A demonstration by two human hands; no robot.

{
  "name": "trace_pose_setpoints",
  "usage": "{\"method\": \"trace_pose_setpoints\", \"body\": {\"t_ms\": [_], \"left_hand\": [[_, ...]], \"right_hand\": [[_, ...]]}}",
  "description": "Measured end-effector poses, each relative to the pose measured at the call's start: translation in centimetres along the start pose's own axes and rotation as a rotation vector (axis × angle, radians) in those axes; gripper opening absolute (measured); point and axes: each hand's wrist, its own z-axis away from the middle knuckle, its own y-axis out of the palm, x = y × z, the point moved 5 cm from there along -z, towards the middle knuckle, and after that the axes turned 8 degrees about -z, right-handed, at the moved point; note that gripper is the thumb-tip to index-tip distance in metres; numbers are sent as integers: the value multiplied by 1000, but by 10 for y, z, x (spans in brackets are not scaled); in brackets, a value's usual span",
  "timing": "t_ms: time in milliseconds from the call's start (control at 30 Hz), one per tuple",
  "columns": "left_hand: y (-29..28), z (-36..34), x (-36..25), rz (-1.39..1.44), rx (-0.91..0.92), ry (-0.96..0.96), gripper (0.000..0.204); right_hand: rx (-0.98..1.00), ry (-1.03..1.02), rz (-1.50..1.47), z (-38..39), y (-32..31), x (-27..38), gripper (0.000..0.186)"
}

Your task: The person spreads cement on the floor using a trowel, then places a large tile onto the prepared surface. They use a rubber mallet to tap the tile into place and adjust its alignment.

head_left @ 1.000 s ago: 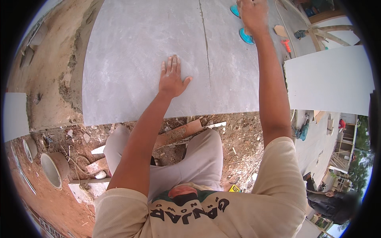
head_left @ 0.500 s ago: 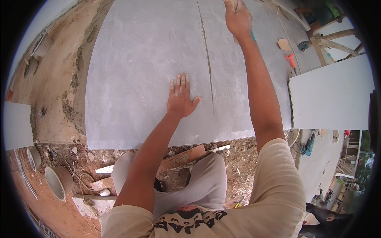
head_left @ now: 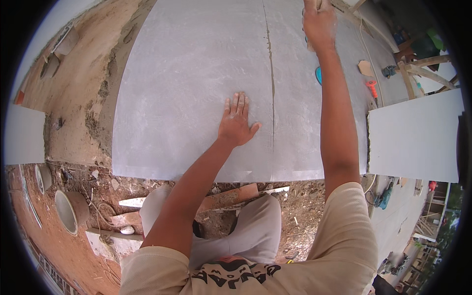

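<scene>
My left hand [head_left: 237,123] lies flat and open on a large grey slab [head_left: 172,88], fingers spread, left of a narrow dark seam. At the far top right of the slab, my right hand [head_left: 318,25] is closed round the handle of a suction-cup lifter. One blue cup [head_left: 318,74] shows just left of my forearm; the rest is mostly hidden by my hand and arm. My legs are bent below the slab's near edge, over rubble and board offcuts [head_left: 228,194].
A white panel [head_left: 413,137] lies right, near an orange-handled tool [head_left: 372,89] and a teal power tool [head_left: 385,195]. Wooden braces [head_left: 423,66] and a co-worker in green [head_left: 427,44] are top right. A bucket [head_left: 69,211] stands lower left; rough concrete [head_left: 64,118] borders the slab's left.
The view has shifted. My left hand stays flat at about the same place on the slab. My right hand has moved a little nearer the seam since a second ago, still gripping the lifter.
</scene>
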Motion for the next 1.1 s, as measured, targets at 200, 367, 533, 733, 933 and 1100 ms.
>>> {"method": "trace_pose_setpoints", "body": {"t_ms": [200, 367, 533, 733, 933, 1100], "left_hand": [[-9, -1, 2, 38, 9, 1, 88], [-16, 4, 3, 53, 55, -6, 87], [-8, 5, 4, 80, -26, -4, 88], [-13, 17, 0, 166, 46, 4, 86], [-2, 11, 6, 158, -52, -24, 87], [-12, 13, 9, 171, -63, -49, 84]], "right_hand": [[161, 51, -172, 106, 56, 79, 50], [346, 104, -418, 41, 77, 71, 46], [-128, -89, -774, 20, 67, 136, 51], [561, -74, -301, 139, 91, 214, 48], [254, -243, -681, 73, 72, 237, 53], [664, -322, -575, 223, 125, 278, 44]]}}
